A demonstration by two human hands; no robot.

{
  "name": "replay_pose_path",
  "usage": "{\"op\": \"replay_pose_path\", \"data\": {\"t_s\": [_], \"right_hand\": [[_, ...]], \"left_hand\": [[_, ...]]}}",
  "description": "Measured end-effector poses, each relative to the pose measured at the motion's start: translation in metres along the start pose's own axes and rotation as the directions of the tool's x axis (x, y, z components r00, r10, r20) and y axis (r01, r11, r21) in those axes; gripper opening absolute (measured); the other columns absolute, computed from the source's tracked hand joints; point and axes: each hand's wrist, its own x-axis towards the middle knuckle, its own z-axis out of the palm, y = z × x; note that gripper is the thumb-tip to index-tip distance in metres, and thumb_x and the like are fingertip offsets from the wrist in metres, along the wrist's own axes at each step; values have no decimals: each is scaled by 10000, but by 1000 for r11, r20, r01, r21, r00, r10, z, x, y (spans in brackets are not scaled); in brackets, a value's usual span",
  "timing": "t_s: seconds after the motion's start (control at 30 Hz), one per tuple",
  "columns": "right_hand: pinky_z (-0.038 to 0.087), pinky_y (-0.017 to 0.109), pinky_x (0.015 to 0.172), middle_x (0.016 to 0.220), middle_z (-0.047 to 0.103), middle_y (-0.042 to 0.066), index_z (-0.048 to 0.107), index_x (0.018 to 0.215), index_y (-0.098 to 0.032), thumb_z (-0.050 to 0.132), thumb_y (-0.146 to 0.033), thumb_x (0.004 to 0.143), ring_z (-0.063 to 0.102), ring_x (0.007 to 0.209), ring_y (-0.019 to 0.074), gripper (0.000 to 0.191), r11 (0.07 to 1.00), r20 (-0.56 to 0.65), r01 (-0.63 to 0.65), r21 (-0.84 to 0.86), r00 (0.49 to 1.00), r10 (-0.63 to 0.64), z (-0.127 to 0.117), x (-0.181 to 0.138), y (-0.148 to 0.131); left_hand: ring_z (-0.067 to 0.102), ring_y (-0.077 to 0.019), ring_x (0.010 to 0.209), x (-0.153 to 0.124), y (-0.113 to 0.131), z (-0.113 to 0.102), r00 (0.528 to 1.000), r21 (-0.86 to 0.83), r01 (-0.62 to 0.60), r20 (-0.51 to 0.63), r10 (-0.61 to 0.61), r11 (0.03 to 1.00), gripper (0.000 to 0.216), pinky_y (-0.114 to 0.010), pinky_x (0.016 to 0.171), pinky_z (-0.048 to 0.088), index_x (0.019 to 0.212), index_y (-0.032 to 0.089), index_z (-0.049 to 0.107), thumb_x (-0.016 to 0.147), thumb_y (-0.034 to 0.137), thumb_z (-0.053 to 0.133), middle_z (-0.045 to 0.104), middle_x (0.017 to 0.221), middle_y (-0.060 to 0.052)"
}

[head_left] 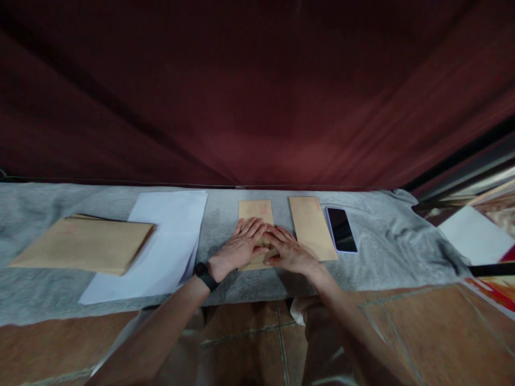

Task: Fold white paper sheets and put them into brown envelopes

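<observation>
A brown envelope [256, 210] lies on the grey cloth [362, 268] in the middle. My left hand [240, 247], with a black band on its wrist, rests flat on the envelope, fingers stretched out. My right hand [290, 251] lies flat on the envelope's right lower part, fingers pointing left and touching the left hand's fingertips. Both hands cover the envelope's lower half.
A second brown envelope [311, 227] lies just right of my hands, with a dark phone [341, 229] beside it. White sheets [164, 241] and a stack of brown envelopes [86, 244] lie at the left. A dark red curtain [257, 91] hangs behind. Tiled floor [402, 332] shows below.
</observation>
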Motion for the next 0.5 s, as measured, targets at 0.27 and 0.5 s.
{"op": "replay_pose_path", "data": {"t_s": [0.27,0.5], "right_hand": [[180,515,1274,1673,260,79,347,1568,-277,759,-400,839,167,1559,254,846,999,-21,45,-4,999,-45,2,1,3],[179,524,1270,1669,267,95,337,1573,-264,761,-390,836,172,1557,265,860,999,-27,51,-13,998,-52,4,1,4]], "left_hand": [[219,-251,1549,6,-3,1,1000,-14,-10,-8,9,1000,664,-500,1268,125,1565,179,333,1031,574,310,316,1650,-119],[232,-234,1546,10,-5,2,1000,-37,-13,-28,12,999,653,-500,1271,107,1567,178,328,1034,553,326,321,1647,-123]]}}
